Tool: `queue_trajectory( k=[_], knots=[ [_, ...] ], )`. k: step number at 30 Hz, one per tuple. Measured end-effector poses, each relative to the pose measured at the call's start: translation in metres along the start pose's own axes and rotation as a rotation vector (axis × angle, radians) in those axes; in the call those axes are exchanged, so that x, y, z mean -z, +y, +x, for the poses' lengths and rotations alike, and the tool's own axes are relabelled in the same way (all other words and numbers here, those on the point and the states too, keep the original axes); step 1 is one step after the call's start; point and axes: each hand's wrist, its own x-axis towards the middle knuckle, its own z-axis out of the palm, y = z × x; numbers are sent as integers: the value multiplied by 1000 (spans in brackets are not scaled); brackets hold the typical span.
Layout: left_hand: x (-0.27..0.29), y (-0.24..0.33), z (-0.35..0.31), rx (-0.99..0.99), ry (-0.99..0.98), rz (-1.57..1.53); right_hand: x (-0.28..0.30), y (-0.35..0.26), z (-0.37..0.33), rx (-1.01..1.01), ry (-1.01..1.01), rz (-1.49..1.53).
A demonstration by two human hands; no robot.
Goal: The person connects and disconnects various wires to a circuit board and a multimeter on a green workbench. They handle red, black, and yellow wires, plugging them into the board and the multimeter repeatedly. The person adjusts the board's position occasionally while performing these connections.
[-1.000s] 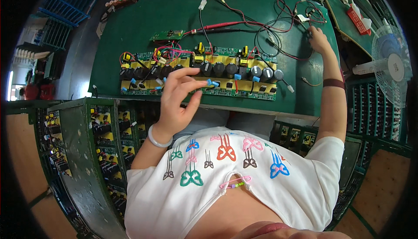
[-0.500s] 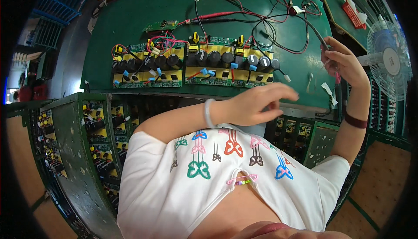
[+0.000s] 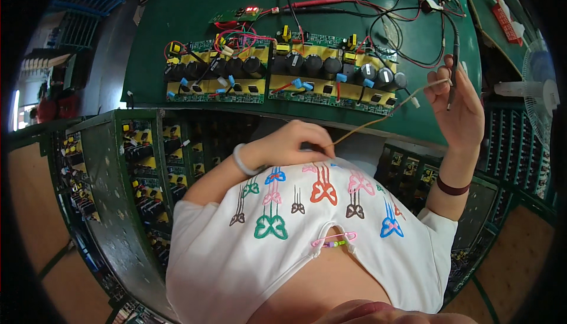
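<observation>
My right hand (image 3: 460, 96) is raised over the right of the green bench. It is closed around a black pen-shaped tool (image 3: 453, 82), tip down, with a cable running up from it. A thin tan cord (image 3: 369, 124) stretches from the fingers of this hand down to my left hand (image 3: 295, 144). My left hand is closed in front of my shirt and pinches the cord's lower end. Two circuit boards lie side by side along the bench's near edge: a left board (image 3: 215, 73) and a right board (image 3: 336, 73), both with black capacitors and yellow parts.
A small green board (image 3: 233, 15) with a lit red display sits behind them. Red and black leads (image 3: 378, 11) tangle across the back of the bench (image 3: 177, 5). A white fan (image 3: 537, 90) stands at the right. Racks (image 3: 147, 164) of boards are below the bench.
My left hand has moved left and down from the bench edge. The tan cord now spans both hands. The small board's display has lit red, and the view has shifted.
</observation>
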Motion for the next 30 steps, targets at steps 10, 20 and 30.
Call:
queue_trajectory(
  k=[10, 20, 30],
  knots=[
    [9, 16, -47, -27, 732, 465, -18, 106, 3, 79, -48, -647],
    [1, 4, -26, -127, 876, 863, -17, 190, 13, 701, 57, -1166],
    [7, -8, -20, -147, 887, 1008, -12, 199, 12, 706, 72, -1254]
  ],
)
